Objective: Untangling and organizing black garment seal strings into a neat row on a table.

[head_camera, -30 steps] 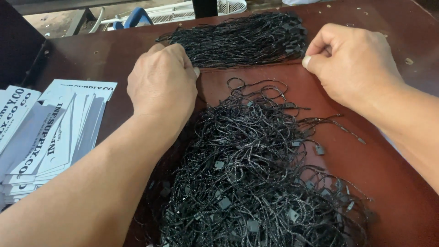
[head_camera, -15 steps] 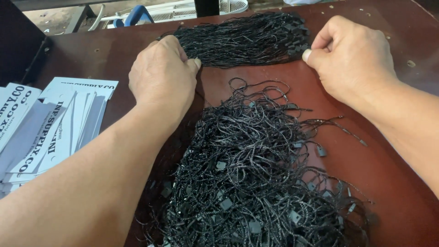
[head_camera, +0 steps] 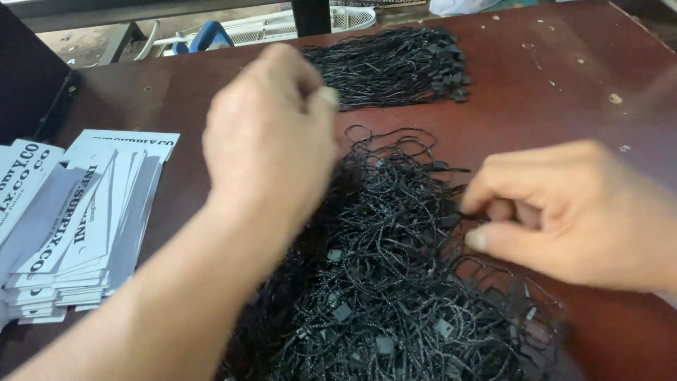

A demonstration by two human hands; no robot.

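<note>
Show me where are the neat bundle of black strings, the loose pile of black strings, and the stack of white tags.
neat bundle of black strings (head_camera: 395,67): head view, middle of bundle.
loose pile of black strings (head_camera: 395,282): head view, centre of tangle.
stack of white tags (head_camera: 77,226): head view, top tag.

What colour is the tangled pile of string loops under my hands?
Black, with small black plastic clasps; the tangled pile shows in the head view.

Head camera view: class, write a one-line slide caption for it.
Two bare hands, left hand and right hand, over a tangled pile of black cords on a brown table, white cards beside.
</note>
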